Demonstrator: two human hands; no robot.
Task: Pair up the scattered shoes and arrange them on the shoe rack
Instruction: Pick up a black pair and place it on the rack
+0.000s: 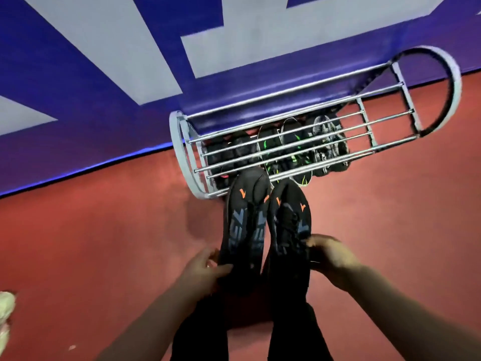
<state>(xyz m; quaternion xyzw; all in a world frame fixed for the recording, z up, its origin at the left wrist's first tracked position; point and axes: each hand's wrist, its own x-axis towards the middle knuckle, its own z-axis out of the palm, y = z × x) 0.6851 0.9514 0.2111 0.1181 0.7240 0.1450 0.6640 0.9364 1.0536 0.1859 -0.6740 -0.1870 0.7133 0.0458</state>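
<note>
Two black shoes with orange marks are held side by side, toes aimed at 12 o'clock toward the shoe rack [307, 126]. The left shoe [244, 230] is gripped near its heel by the left hand [205, 269], fingers clenched around it; the right shoe [289, 230] is gripped at its 3 o'clock edge by the right hand [330, 256], fingers closed on it. The left toe is seen overlapping the rack's front bars. Behind those bars a black pair [229, 152], a black-and-green pair [286, 149] and a grey knit pair [329, 142] are lined up. The rack is stood on the red floor [104, 230] against the blue-and-white wall [78, 74]. At 8 o'clock a pale, blurred object [6, 308] is glimpsed.
</note>
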